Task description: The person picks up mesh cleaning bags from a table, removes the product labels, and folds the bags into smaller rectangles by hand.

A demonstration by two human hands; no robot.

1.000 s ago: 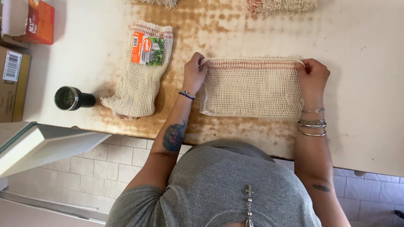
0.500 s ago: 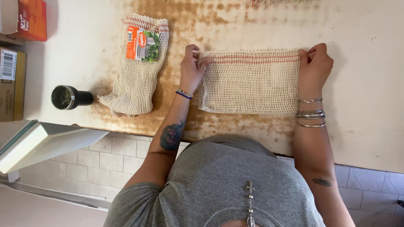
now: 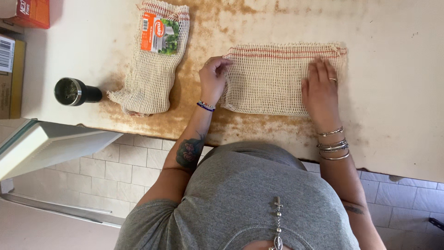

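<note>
A beige mesh cloth bag [image 3: 273, 78] with red stripes along its far edge lies flat on the stained counter [image 3: 393, 92]. My left hand [image 3: 213, 78] pinches the bag's left edge between curled fingers. My right hand [image 3: 320, 90] rests palm down, fingers spread, on the bag's right part. A second mesh bag [image 3: 150, 69] with an orange and green paper label lies to the left, apart from both hands.
A small dark cup [image 3: 74, 91] with a metal rim stands near the counter's left front edge. An orange box [image 3: 30, 11] and a cardboard box [image 3: 9, 69] sit at the far left. A white open drawer or door [image 3: 41, 143] juts out below the counter.
My right hand let go of the bag's top right corner and now lies flat on it. My left hand slid from the top left corner down the left edge.
</note>
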